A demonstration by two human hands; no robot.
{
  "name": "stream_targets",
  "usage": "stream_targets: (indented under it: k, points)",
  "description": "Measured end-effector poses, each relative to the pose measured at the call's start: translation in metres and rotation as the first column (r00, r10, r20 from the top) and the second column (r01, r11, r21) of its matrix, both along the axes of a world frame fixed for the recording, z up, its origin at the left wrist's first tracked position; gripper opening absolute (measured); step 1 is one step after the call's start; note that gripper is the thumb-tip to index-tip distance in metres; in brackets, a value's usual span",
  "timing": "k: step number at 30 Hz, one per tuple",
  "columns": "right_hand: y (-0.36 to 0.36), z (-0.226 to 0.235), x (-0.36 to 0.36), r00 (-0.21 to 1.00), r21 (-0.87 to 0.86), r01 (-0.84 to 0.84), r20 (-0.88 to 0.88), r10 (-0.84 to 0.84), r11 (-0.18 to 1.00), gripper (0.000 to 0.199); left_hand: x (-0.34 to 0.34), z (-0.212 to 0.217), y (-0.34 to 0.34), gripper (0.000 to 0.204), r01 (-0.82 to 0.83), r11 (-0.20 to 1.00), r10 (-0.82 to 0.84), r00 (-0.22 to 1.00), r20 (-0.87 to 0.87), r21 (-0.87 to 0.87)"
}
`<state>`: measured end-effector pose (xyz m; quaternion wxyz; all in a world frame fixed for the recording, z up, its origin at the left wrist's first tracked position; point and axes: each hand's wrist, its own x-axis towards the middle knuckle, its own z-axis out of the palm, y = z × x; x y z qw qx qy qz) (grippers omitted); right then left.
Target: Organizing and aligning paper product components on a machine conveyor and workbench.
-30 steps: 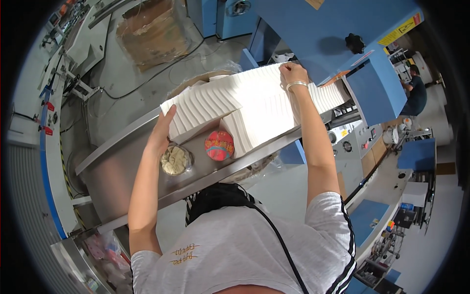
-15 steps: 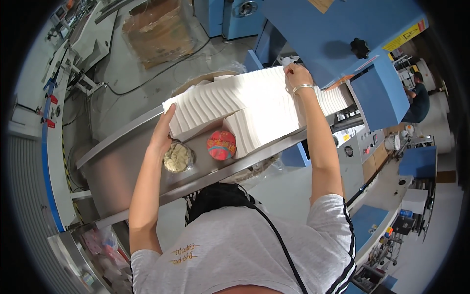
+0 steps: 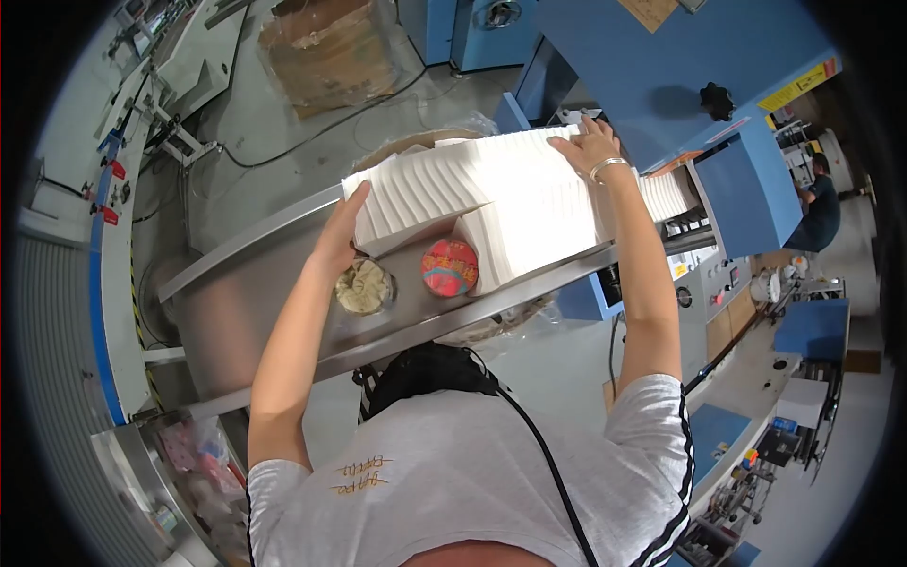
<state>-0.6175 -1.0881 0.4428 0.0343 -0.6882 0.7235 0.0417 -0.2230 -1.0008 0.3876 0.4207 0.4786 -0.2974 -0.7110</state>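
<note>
Long rows of white folded paper sheets (image 3: 416,200), perhaps napkins or tissues, stand packed on a metal tray (image 3: 236,312). My left hand (image 3: 338,236) rests against the left end of the far row, thumb at its upper corner and fingers stretched along it. Over the right part of the rows, near the blue machine, my right hand (image 3: 593,149) lies with fingers spread on the far edge. A round red tub (image 3: 450,267) with a patterned lid sits by the near row's left end. Beside my left wrist is a clear container of pale, crumpled contents (image 3: 364,286).
The blue machine (image 3: 661,94) with a black knob stands at the right end of the tray. A cardboard box (image 3: 329,57) in plastic lies on the floor beyond. Another person (image 3: 818,203) sits at the far right. A dark cable (image 3: 283,156) crosses the floor.
My right hand's fingers have gone from curled together to spread on the paper. My left hand stays at the row's end. The whole view has shifted slightly.
</note>
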Motion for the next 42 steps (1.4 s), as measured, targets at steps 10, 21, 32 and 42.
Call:
stream_targets:
  k: [10,21,32,42]
  points:
    - [-0.004,-0.027,0.009,0.998,-0.032,-0.039,0.045,0.04,0.999,0.066,-0.012,-0.016,-0.006,0.083,-0.121,0.993,0.121,0.99,0.074,0.005]
    - [0.007,-0.053,0.137,0.981,-0.201,-0.163,0.075,0.181,0.966,0.06,0.102,-0.017,0.021,0.063,-0.162,0.987,0.161,0.985,0.063,0.004]
    - [0.109,-0.032,0.401,0.955,-0.163,-0.062,0.275,0.106,0.985,0.056,0.344,0.002,0.11,0.064,-0.097,0.995,0.097,0.979,0.181,-0.004]
    - [0.223,-0.01,0.43,0.864,0.177,-0.016,0.498,-0.076,0.984,0.064,0.405,0.008,0.161,0.074,0.067,0.996,-0.028,0.879,0.476,-0.065]
